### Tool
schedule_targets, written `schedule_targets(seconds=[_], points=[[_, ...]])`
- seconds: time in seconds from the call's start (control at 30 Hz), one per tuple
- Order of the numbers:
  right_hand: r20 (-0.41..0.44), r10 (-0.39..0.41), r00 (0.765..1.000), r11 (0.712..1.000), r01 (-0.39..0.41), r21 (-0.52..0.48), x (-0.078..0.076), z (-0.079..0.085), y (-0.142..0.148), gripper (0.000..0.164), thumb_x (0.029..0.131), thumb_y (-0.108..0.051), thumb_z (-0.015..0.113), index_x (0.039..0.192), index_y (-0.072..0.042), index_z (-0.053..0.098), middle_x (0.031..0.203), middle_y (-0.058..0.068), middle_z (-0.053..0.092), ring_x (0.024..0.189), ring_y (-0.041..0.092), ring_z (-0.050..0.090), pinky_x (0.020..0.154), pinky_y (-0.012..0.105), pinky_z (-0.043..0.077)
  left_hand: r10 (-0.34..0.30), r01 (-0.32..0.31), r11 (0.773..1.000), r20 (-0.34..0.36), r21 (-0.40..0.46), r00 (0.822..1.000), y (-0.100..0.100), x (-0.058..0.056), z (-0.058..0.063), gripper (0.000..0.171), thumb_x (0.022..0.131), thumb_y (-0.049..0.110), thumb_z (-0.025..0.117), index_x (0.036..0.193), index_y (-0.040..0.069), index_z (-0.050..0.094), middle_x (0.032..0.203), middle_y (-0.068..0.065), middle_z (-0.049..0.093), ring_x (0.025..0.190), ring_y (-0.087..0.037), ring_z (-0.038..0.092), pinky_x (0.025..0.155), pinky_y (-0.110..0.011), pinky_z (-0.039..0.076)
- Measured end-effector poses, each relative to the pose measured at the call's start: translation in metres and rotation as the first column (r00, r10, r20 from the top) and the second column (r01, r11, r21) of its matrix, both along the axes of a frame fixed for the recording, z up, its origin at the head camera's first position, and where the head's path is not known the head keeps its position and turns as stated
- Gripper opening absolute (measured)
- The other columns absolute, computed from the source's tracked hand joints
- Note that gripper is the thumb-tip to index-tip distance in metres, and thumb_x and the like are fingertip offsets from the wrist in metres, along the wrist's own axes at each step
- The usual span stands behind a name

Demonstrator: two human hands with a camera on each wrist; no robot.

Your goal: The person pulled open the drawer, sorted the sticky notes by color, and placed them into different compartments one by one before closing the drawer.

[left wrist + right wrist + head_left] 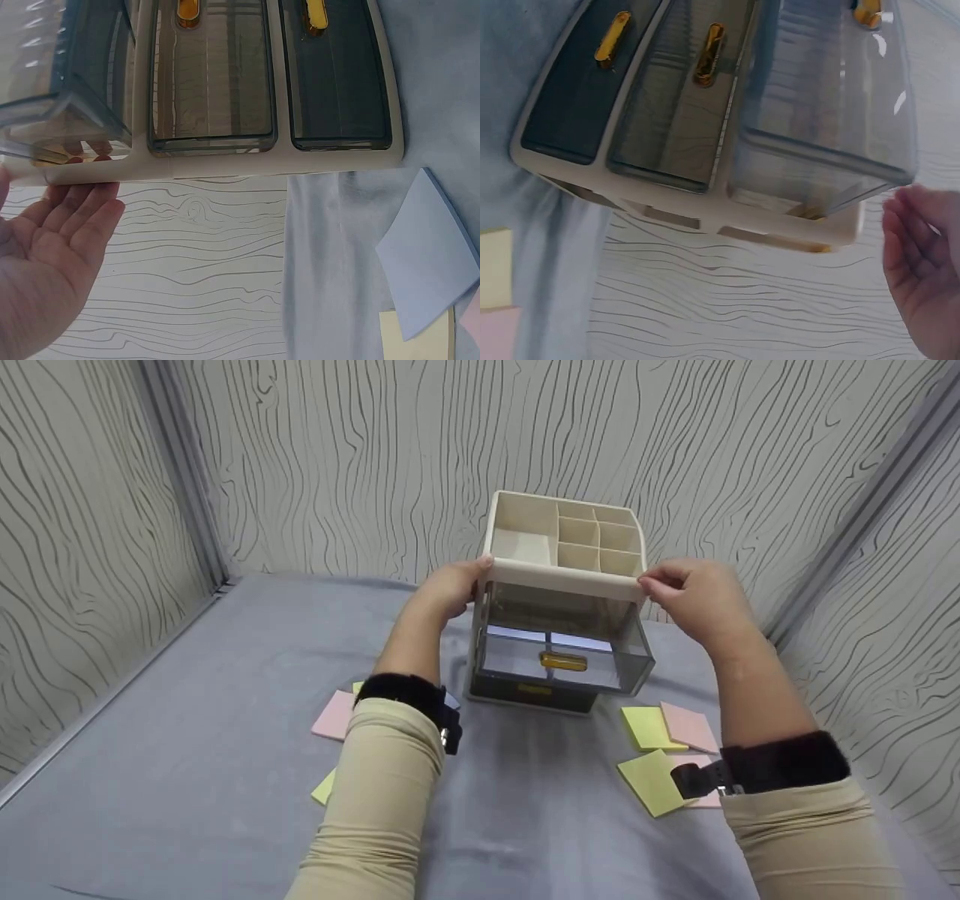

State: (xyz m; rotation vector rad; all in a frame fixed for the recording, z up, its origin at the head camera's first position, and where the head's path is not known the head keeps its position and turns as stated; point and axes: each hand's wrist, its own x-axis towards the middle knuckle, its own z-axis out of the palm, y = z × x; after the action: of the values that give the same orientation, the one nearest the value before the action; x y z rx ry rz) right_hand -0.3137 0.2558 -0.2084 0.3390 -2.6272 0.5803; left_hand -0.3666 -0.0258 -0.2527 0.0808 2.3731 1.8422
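Note:
A cream desktop organizer [566,576] stands on the grey cloth, with open compartments on top and see-through smoky drawers below. Its top drawer [564,679] is pulled out towards me; the middle drawer [210,82] and bottom drawer [337,82] are in, each with a gold handle. My left hand [452,589] grips the organizer's left side, thumb at the front edge and fingers behind. At the upper right front corner is my right hand [694,596], thumb and fingertips together. In the right wrist view its fingertips [900,199] overlap the drawer's corner; I cannot tell whether they pinch anything.
Yellow pads [652,782] and pink pads [690,727] of sticky notes lie on the cloth at right. More lie at left, partly behind my left forearm: a pink pad [332,716] and a blue pad [427,255]. A wood-grain patterned wall [360,450] rises behind the organizer.

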Motion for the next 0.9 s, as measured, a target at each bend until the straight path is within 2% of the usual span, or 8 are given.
schedule_targets(seconds=[0.07, 0.17, 0.3, 0.53, 0.7, 0.8, 0.9], points=[[0.011, -0.097, 0.995, 0.990, 0.097, -0.097, -0.004, -0.003, 0.003, 0.025, 0.090, -0.027, 0.057, 0.096, -0.005, 0.068, 0.088, 0.011, 0.066, 0.075, 0.016, 0.055, 0.060, 0.024, 0.041, 0.004, -0.004, 1.000, 0.004, 0.007, 1.000, 0.000, 0.000, -0.001, 0.057, 0.093, 0.051, 0.038, 0.131, 0.008, 0.048, 0.130, -0.009, 0.050, 0.124, -0.024, 0.043, 0.103, -0.044, 0.030], [0.038, -0.197, 0.980, 0.956, 0.200, -0.216, -0.011, -0.010, 0.006, 0.029, 0.092, -0.030, 0.054, 0.102, -0.005, 0.065, 0.095, 0.013, 0.064, 0.083, 0.018, 0.058, 0.066, 0.026, 0.044, 0.006, -0.006, 1.000, 0.007, 0.012, 1.000, 0.001, 0.000, -0.002, 0.057, 0.094, 0.051, 0.037, 0.131, 0.008, 0.048, 0.131, -0.009, 0.049, 0.125, -0.024, 0.042, 0.104, -0.044, 0.030], [0.111, -0.238, 0.965, 0.909, 0.261, -0.324, -0.019, -0.020, 0.003, 0.037, 0.091, -0.036, 0.053, 0.111, -0.006, 0.063, 0.103, 0.013, 0.062, 0.093, 0.022, 0.058, 0.076, 0.033, 0.046, 0.004, -0.004, 1.000, 0.006, 0.009, 1.000, 0.002, 0.000, -0.002, 0.058, 0.094, 0.051, 0.036, 0.133, 0.009, 0.045, 0.134, -0.009, 0.047, 0.126, -0.024, 0.040, 0.105, -0.044, 0.028], [0.211, -0.205, 0.956, 0.874, 0.276, -0.400, -0.025, -0.025, -0.004, 0.051, 0.088, -0.049, 0.051, 0.118, -0.008, 0.060, 0.110, 0.013, 0.062, 0.098, 0.023, 0.059, 0.084, 0.038, 0.045, -0.018, 0.018, 0.999, 0.003, 0.046, 1.000, 0.000, -0.002, -0.001, 0.053, 0.095, 0.048, 0.037, 0.123, 0.006, 0.053, 0.126, -0.008, 0.053, 0.121, -0.022, 0.044, 0.104, -0.045, 0.029], [0.333, -0.097, 0.938, 0.837, 0.258, -0.483, -0.029, -0.027, -0.003, 0.064, 0.083, -0.056, 0.054, 0.122, -0.005, 0.055, 0.120, 0.016, 0.055, 0.107, 0.029, 0.056, 0.094, 0.046, 0.040, -0.018, 0.018, 0.999, 0.008, 0.049, 1.000, -0.001, -0.001, 0.000, 0.051, 0.095, 0.047, 0.038, 0.118, 0.005, 0.056, 0.122, -0.008, 0.054, 0.119, -0.020, 0.045, 0.103, -0.045, 0.030], [0.370, -0.033, 0.929, 0.810, 0.242, -0.534, -0.031, -0.029, -0.003, 0.067, 0.081, -0.057, 0.056, 0.120, -0.003, 0.052, 0.124, 0.017, 0.050, 0.112, 0.029, 0.052, 0.097, 0.045, 0.039, -0.007, 0.007, 0.999, 0.006, 0.036, 1.000, -0.001, 0.000, 0.000, 0.052, 0.094, 0.048, 0.038, 0.115, 0.005, 0.058, 0.122, -0.008, 0.054, 0.119, -0.021, 0.045, 0.103, -0.044, 0.031], [0.371, -0.010, 0.929, 0.793, 0.234, -0.563, -0.034, -0.031, -0.003, 0.064, 0.081, -0.055, 0.056, 0.115, -0.001, 0.051, 0.123, 0.017, 0.047, 0.113, 0.028, 0.050, 0.095, 0.038, 0.041, 0.004, -0.004, 1.000, 0.003, 0.028, 1.000, 0.000, 0.000, 0.000, 0.053, 0.094, 0.049, 0.038, 0.118, 0.005, 0.057, 0.126, -0.008, 0.053, 0.122, -0.022, 0.044, 0.103, -0.044, 0.031]])
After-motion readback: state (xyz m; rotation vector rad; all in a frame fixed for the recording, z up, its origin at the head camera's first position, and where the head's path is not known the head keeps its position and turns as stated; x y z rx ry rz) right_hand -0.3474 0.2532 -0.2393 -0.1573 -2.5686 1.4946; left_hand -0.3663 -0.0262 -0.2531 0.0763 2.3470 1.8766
